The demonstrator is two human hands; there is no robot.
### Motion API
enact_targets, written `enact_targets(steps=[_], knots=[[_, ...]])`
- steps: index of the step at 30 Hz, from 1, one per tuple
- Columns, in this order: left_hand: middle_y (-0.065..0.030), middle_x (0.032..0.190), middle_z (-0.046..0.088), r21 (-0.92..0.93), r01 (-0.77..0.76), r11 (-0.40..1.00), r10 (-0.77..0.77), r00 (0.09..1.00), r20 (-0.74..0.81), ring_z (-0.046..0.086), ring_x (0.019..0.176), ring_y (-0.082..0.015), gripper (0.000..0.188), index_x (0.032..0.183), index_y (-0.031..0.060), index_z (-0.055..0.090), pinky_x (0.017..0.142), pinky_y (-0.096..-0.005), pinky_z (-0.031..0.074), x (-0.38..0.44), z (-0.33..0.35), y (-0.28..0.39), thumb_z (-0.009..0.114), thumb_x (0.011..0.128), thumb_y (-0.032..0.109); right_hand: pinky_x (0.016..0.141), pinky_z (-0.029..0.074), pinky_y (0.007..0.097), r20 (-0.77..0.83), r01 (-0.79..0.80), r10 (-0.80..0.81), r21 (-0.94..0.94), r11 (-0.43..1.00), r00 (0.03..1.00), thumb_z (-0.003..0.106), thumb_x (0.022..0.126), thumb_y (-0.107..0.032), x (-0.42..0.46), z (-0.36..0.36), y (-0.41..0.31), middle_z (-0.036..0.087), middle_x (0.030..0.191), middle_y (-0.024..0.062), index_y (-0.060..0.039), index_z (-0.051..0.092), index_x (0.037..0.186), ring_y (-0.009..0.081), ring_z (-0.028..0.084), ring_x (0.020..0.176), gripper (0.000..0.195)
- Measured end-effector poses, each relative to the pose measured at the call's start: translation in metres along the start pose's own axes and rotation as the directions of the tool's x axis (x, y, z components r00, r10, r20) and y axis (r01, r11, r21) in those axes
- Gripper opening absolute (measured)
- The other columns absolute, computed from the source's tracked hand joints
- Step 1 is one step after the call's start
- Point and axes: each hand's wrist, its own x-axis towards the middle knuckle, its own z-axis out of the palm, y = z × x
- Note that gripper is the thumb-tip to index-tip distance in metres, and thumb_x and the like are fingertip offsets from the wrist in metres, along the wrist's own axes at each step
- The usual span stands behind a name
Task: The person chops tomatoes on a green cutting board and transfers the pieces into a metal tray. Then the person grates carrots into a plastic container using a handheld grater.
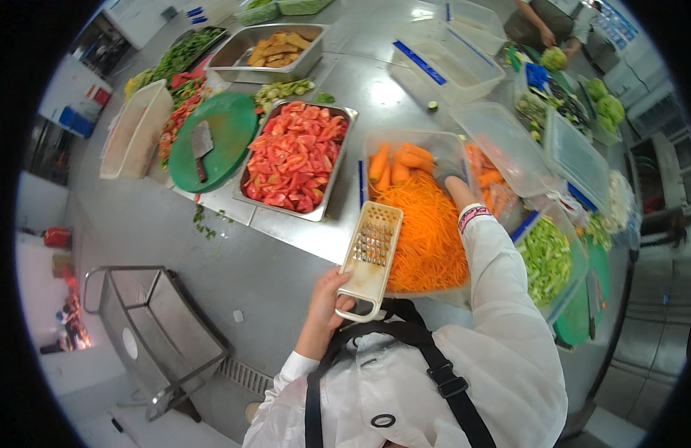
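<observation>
My left hand (327, 295) grips the handle end of a hand grater (371, 255) with a pale frame and metal teeth. The grater leans over the near left rim of a clear plastic tub (414, 136). A large heap of shredded carrot (427, 241) fills the tub's near part. Several whole peeled carrots (400, 171) lie at its far end. My right hand (449, 172), in what looks like a grey glove, reaches into the tub beside those carrots. Its fingers are hard to make out, so I cannot see whether they hold anything.
Left of the tub stand a steel pan (335, 197) of cut tomatoes and a green round board (233, 131) bearing a cleaver (201, 143). Bagged carrots (491, 178) and a tub of chopped greens (544, 263) sit to the right. At the far right a person (541, 28) handles a cabbage.
</observation>
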Motion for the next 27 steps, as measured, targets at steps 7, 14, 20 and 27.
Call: enact_targets(steps=[7,14,20,27], knots=[[-0.0016,0.068,0.053,-0.007,-0.008,1.000,0.007,0.999,-0.044,0.028,0.036,-0.0030,0.019,0.106,-0.0008,0.053,0.033,-0.0188,0.027,-0.003,0.009,0.003,0.052,0.091,0.011,0.062,0.049,0.0353,0.173,0.023,-0.019,-0.023,0.999,0.985,0.061,0.084,-0.031,0.006,-0.026,-0.029,0.062,0.096,0.0155,-0.0048,0.058,0.114,0.0230,0.061,0.074,0.040],[-0.0020,0.075,0.056,0.064,0.000,0.998,0.001,1.000,-0.021,0.035,0.042,-0.0038,0.016,0.105,0.0035,0.053,0.037,-0.0191,0.029,0.034,0.053,0.000,0.052,0.092,0.013,0.047,0.047,0.0322,0.207,-0.245,0.166,0.456,0.856,0.964,0.064,0.085,-0.035,-0.071,-0.139,-0.052,0.060,0.087,0.0124,-0.0039,0.054,0.120,0.0168,0.057,0.058,0.048],[-0.0003,0.077,0.054,0.111,-0.079,0.991,0.076,0.997,0.031,0.035,0.048,-0.0050,0.007,0.093,0.0075,0.051,0.041,-0.0207,0.028,0.071,0.078,-0.005,0.056,0.090,0.012,0.063,0.049,0.0329,-0.019,-0.074,0.097,0.505,0.860,0.995,0.055,0.091,-0.046,-0.169,-0.161,-0.053,0.062,0.102,0.0127,-0.0127,0.050,0.133,0.0204,0.060,0.072,0.054],[-0.0013,0.075,0.056,0.058,-0.087,0.994,0.085,0.995,0.043,0.034,0.044,-0.0056,0.006,0.093,0.0070,0.053,0.040,-0.0217,0.030,0.078,0.082,-0.005,0.056,0.089,0.011,0.086,0.048,0.0409,-0.143,-0.210,0.263,0.308,0.928,0.954,0.050,0.093,-0.046,-0.242,-0.147,-0.055,0.059,0.123,0.0129,-0.0177,0.048,0.133,0.0333,0.061,0.102,0.049]])
